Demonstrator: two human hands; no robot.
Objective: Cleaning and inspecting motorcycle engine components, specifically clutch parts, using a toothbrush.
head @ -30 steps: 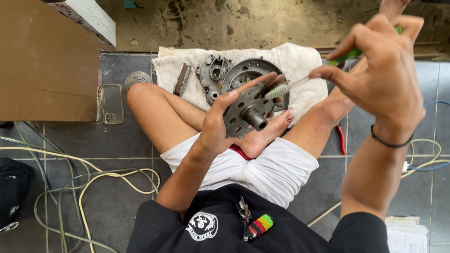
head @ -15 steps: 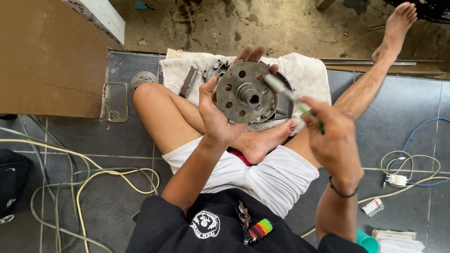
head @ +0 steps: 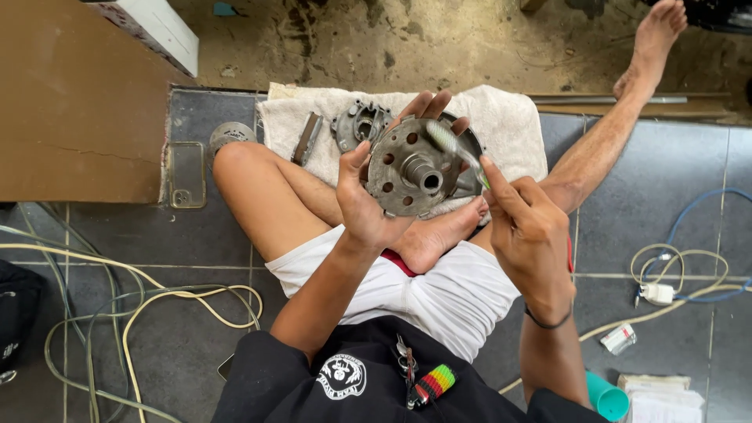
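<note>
My left hand (head: 368, 207) holds up a round grey metal disc (head: 407, 168) with several holes and a raised hub in its middle. A toothbrush (head: 454, 149) with a green handle is gripped in my right hand (head: 529, 231), its bristle head resting on the disc's upper right face. Both hands hover over my lap, above my folded left leg. Behind the disc, a white towel (head: 509, 117) on the floor carries a dark round housing, mostly hidden, plus a grey cast metal cover (head: 359, 124) and a flat metal bar (head: 307, 138).
A phone (head: 186, 174) lies on the dark tiles by a small round metal part (head: 229, 135). Yellow and grey cables (head: 149, 305) loop at left. White and blue cords (head: 674, 282), a teal cup (head: 607, 395) and papers sit at right. A brown board (head: 78, 102) stands at left.
My right hand came down from high on the right and brought the toothbrush onto the disc. The left hand turned the disc's face toward me and lifted it slightly.
</note>
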